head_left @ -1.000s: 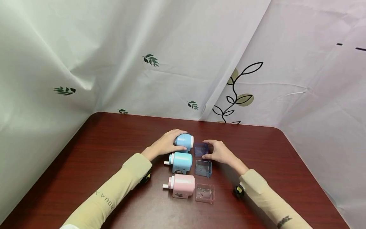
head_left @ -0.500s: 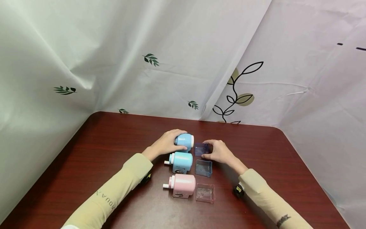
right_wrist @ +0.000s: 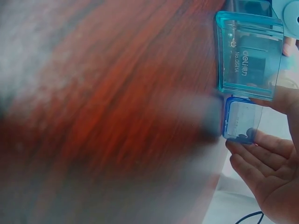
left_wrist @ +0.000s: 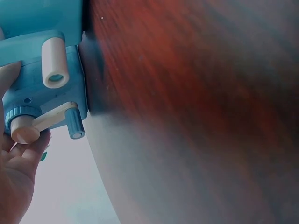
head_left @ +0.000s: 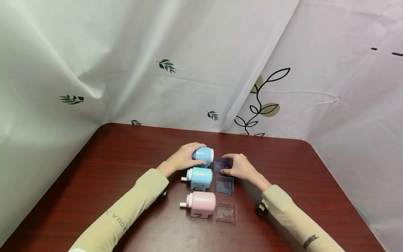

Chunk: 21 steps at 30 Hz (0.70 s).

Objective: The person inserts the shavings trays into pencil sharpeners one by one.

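My left hand (head_left: 183, 156) grips the farthest blue crank pencil sharpener (head_left: 202, 154) from behind, thumb on the near side and fingers over the far side. Its crank arm (left_wrist: 51, 116) with a blue knob shows in the left wrist view. Just to the right, my right hand (head_left: 241, 167) pinches a dark blue clear shavings drawer (head_left: 220, 165) between thumb and fingers. The drawer sits close to the sharpener's white-ended face. In the right wrist view the same drawer (right_wrist: 240, 119) shows dark bits inside.
Nearer on the brown table (head_left: 151, 224) stand a light blue sharpener (head_left: 201, 177) and a pink sharpener (head_left: 203, 203), cranks to the left. Right of them lie a teal clear drawer (head_left: 224, 185) and a pink clear drawer (head_left: 225, 212). A white patterned curtain (head_left: 189, 87) hangs behind.
My right hand and the dark blue drawer have shifted slightly left, toward the far blue sharpener. The left hand keeps its grip and stays nearly still.
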Available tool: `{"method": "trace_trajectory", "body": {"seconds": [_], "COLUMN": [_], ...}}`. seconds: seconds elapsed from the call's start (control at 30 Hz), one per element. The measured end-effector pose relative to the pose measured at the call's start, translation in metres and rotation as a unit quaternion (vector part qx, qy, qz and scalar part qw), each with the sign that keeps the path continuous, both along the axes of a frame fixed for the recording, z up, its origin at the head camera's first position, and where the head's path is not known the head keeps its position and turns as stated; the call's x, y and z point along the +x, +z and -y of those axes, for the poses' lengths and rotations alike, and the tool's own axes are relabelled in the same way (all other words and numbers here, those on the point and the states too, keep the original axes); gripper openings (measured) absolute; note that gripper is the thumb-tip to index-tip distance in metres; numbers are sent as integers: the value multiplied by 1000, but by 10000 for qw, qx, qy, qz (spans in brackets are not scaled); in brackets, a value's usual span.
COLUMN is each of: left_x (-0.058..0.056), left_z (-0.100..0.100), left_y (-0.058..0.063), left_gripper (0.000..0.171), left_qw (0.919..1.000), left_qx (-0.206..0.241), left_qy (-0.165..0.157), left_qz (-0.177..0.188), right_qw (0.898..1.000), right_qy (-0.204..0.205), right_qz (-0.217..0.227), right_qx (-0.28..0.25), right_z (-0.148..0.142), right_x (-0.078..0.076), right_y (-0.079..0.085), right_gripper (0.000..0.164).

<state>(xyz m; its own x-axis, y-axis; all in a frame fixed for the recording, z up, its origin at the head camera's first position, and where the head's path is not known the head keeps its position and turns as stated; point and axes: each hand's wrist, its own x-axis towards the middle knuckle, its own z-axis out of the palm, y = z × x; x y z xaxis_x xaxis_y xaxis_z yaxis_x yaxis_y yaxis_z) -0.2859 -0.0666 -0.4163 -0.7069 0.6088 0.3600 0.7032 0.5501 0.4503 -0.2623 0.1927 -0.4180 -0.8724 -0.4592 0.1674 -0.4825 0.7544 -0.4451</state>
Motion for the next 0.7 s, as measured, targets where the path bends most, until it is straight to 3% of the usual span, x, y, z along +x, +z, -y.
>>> {"method": "trace_trajectory", "body": {"seconds": [0.7], "left_x": [-2], "left_z": [0], "left_y": [0], "left_gripper": [66], "left_qw": [10000], "left_qx": [89], "left_qy": [-12], "left_qz": [-39], "right_qw": [9998], "right_qy": [139], "right_qz": [15], "right_qx": [107], "right_z": [8], "right_x": [-4], "right_y": [6], "right_gripper": [54]}}
